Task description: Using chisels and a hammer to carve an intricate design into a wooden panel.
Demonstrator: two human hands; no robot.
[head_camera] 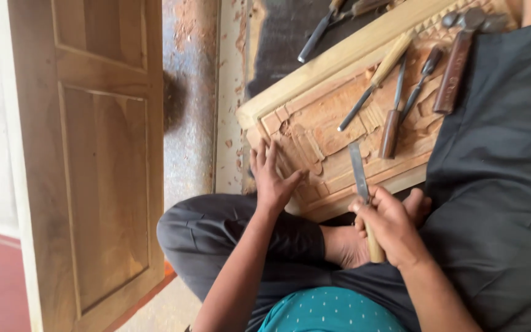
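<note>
Wood everywhere in this shot. Carved wooden panel sits propped against the person's crossed legs, pale frame along its upper edge and relief patterns cut into the reddish middle part.

Left hand is laid flat and unclenched on the lower left corner of the panel, fingers spread, thumb out to the side, not gripping anything. Right hand is wrapped tight around the pale wooden handle of a flat chisel, and the metal blade points up onto the panel's lower edge. Looks like the tip is touching the carving, but the angle makes it hard to be sure.

Lying loose on the panel above that: a long chisel with a light handle, a gouge with a dark brown handle, a thinner dark tool just beside it, and a hammer near the top right corner. A couple more tools lie on the dark surface past the frame.

On the left stands a plain panelled wooden door, with wood chips scattered on the floor between it and the carving.
</note>
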